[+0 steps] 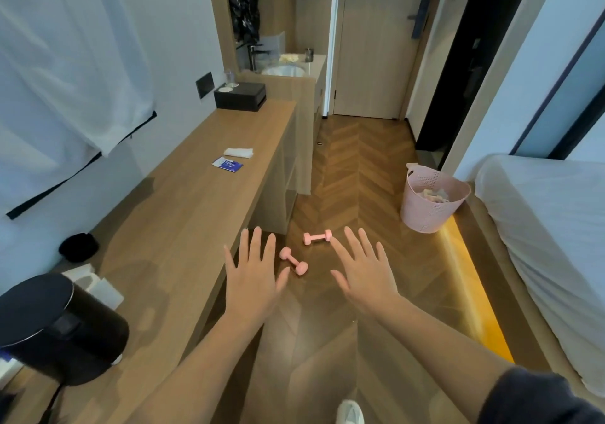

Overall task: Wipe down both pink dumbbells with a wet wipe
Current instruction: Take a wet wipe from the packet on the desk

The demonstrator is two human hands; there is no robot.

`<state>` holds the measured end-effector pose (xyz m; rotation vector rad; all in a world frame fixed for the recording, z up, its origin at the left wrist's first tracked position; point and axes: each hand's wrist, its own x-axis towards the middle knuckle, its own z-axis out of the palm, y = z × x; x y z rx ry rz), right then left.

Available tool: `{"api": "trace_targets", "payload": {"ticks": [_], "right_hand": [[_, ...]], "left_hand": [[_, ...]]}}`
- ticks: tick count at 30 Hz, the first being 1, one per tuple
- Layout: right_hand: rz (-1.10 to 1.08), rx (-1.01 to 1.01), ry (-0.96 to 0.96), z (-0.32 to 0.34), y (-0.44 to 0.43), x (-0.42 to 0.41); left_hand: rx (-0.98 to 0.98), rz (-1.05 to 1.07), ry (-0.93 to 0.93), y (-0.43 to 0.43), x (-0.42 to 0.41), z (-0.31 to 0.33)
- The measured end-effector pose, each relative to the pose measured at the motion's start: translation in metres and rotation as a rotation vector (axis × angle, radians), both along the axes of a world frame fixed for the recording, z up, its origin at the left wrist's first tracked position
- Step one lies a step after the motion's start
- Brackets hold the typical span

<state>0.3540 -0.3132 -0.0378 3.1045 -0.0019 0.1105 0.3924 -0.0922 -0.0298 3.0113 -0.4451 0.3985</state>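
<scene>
Both hands, the left hand (252,276) and right hand (363,273), hover spread and empty above two pink dumbbells (293,260) lying on the floor (360,178), while the wipe packet (227,165) sits near the desk's (183,214) front edge, so wiping looks not yet begun.

One label we can read
On the blue sachet (227,164) lying on the desk (183,210) we make out "75%"; its smaller print is too blurred.
</scene>
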Motion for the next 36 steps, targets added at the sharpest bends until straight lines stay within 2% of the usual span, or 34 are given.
{"api": "trace_targets", "payload": {"ticks": [8,15,23,36], "right_hand": [[0.110,-0.027,0.056,0.001,-0.064,0.124],[0.183,0.023,0.054,0.004,-0.090,0.198],[0.227,0.073,0.081,-0.012,-0.104,0.282],[0.293,0.035,0.127,-0.019,-0.102,0.485]], "left_hand": [[0.079,0.155,0.072,-0.048,0.093,0.002],[0.058,0.317,0.103,-0.067,0.150,0.011],[0.069,0.328,0.132,-0.088,0.230,-0.005],[0.029,0.377,0.200,-0.097,0.418,-0.036]]}}
